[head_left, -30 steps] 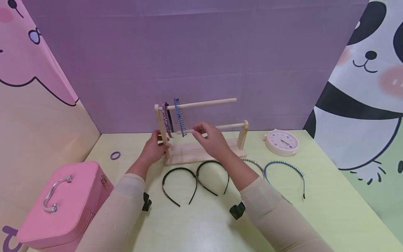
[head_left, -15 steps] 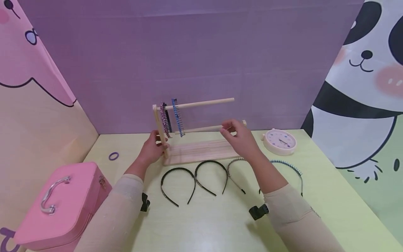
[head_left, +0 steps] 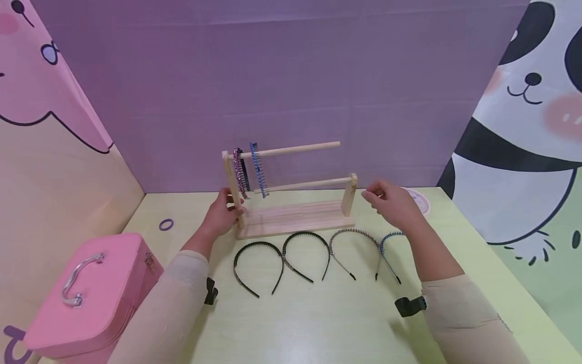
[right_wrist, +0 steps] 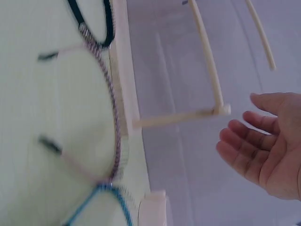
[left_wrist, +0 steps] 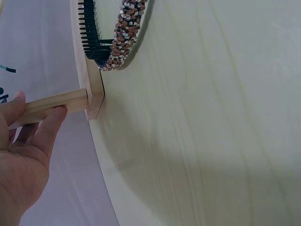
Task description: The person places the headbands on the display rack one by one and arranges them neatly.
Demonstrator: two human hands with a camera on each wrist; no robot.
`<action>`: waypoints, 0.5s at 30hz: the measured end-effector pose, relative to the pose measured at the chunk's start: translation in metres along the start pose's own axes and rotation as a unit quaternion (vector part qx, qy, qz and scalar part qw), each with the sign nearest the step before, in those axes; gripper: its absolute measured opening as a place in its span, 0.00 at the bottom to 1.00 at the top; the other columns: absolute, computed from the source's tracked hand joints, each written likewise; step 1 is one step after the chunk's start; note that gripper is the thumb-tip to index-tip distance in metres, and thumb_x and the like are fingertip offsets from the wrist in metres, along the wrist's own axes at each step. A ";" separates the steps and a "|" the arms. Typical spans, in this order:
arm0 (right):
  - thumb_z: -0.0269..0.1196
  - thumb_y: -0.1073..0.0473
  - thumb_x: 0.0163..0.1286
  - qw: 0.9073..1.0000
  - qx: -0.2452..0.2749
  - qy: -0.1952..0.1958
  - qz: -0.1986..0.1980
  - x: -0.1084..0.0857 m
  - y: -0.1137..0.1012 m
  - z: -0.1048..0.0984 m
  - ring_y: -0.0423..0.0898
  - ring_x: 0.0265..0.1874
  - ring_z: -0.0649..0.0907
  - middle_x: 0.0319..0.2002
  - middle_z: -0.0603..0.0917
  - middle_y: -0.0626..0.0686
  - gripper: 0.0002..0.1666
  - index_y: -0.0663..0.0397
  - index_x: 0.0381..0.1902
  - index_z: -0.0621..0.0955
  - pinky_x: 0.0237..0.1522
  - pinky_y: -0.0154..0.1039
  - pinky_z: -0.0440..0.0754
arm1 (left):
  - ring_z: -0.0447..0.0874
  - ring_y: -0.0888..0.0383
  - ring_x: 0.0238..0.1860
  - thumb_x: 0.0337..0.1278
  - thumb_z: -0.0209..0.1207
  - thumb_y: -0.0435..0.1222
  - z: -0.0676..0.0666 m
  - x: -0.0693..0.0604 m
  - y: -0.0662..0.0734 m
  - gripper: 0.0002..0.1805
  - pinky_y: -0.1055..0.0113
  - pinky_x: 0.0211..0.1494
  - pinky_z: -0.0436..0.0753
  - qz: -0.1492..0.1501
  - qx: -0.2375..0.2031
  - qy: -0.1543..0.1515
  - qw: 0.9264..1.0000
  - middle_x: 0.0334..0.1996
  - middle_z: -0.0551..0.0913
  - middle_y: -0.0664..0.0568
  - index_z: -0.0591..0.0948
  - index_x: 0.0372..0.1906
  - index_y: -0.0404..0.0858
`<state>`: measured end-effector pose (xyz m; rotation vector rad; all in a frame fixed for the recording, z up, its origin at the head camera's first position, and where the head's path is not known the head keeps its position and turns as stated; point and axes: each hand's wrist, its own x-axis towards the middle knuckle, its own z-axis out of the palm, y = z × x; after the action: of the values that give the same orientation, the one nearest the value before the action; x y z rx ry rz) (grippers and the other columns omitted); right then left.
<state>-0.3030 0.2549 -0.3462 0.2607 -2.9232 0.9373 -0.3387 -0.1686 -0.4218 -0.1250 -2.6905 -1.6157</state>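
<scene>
A pale wooden rack (head_left: 295,218) with two crossbars stands at the back of the table. My left hand (head_left: 218,217) grips its left post (left_wrist: 56,102), thumb on one side and fingers on the other. Off the upper bar's left end hang a pink beaded headband (head_left: 237,172), a dark toothed headband behind it, and a blue headband (head_left: 258,172). To the right of the rack my right hand (head_left: 392,203) is in the air, apart from the lower bar's post. Its loosely bent fingers (right_wrist: 244,141) hold nothing in the right wrist view.
In front of the rack lie two black headbands (head_left: 258,243), a pinkish one (head_left: 354,230) and a blue one (head_left: 388,235), partly behind my right arm. A pink clock (head_left: 420,200) is half hidden by my right hand. A pink case (head_left: 95,288) and purple ring (head_left: 165,224) are at left.
My right hand has travelled rightward along the lower bar, past its right post, and now partly covers the clock. The left hand keeps its grip on the left post.
</scene>
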 end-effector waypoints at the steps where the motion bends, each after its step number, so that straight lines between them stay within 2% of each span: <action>1: 0.52 0.38 0.75 1.000 -0.005 -0.007 0.010 -0.002 0.006 -0.002 0.52 0.41 0.84 0.44 0.82 0.57 0.25 0.53 0.52 0.74 0.39 0.43 0.82 | 0.73 0.44 0.66 0.69 0.56 0.33 0.000 0.000 0.001 0.27 0.50 0.56 0.83 0.000 0.001 -0.001 1.000 0.59 0.73 0.43 0.58 0.66 0.43; 5: 0.55 0.43 0.74 0.998 -0.024 -0.044 0.035 -0.004 0.030 -0.004 0.51 0.36 0.83 0.39 0.82 0.57 0.24 0.59 0.49 0.75 0.36 0.41 0.84 | 0.73 0.44 0.66 0.69 0.56 0.33 0.001 0.000 0.001 0.27 0.50 0.57 0.82 -0.005 -0.002 0.000 1.000 0.59 0.73 0.44 0.58 0.66 0.44; 8: 0.57 0.44 0.74 0.993 -0.053 -0.091 0.054 -0.003 0.048 -0.001 0.48 0.32 0.81 0.36 0.82 0.57 0.24 0.62 0.48 0.75 0.32 0.40 0.81 | 0.73 0.44 0.66 0.69 0.56 0.33 0.001 0.000 0.001 0.27 0.50 0.57 0.82 -0.006 -0.001 -0.001 1.000 0.59 0.73 0.44 0.58 0.66 0.44; 11: 0.56 0.42 0.74 0.983 -0.079 -0.145 0.082 -0.004 0.064 0.005 0.47 0.29 0.79 0.33 0.81 0.57 0.26 0.63 0.46 0.75 0.30 0.38 0.78 | 0.73 0.44 0.67 0.70 0.55 0.34 0.001 0.000 0.001 0.27 0.50 0.57 0.82 -0.007 0.000 -0.005 1.000 0.59 0.73 0.44 0.58 0.67 0.44; 13: 0.56 0.42 0.74 0.975 -0.079 -0.177 0.108 -0.005 0.072 0.009 0.46 0.27 0.78 0.30 0.80 0.56 0.26 0.64 0.44 0.75 0.28 0.38 0.77 | 0.72 0.44 0.67 0.70 0.55 0.34 0.001 0.000 0.001 0.27 0.50 0.57 0.82 -0.006 0.001 -0.005 1.000 0.60 0.73 0.44 0.58 0.67 0.44; 15: 0.55 0.42 0.74 0.966 -0.081 -0.206 0.134 -0.005 0.078 0.013 0.46 0.23 0.76 0.25 0.78 0.54 0.26 0.64 0.39 0.76 0.26 0.37 0.76 | 0.73 0.44 0.67 0.70 0.55 0.34 0.001 0.000 0.002 0.27 0.50 0.57 0.82 -0.005 0.001 -0.004 1.000 0.60 0.73 0.44 0.58 0.67 0.44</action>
<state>-0.3118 0.3110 -0.4021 0.0525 -3.4665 0.7360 -0.3380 -0.1667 -0.4209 -0.1182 -2.7027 -1.6193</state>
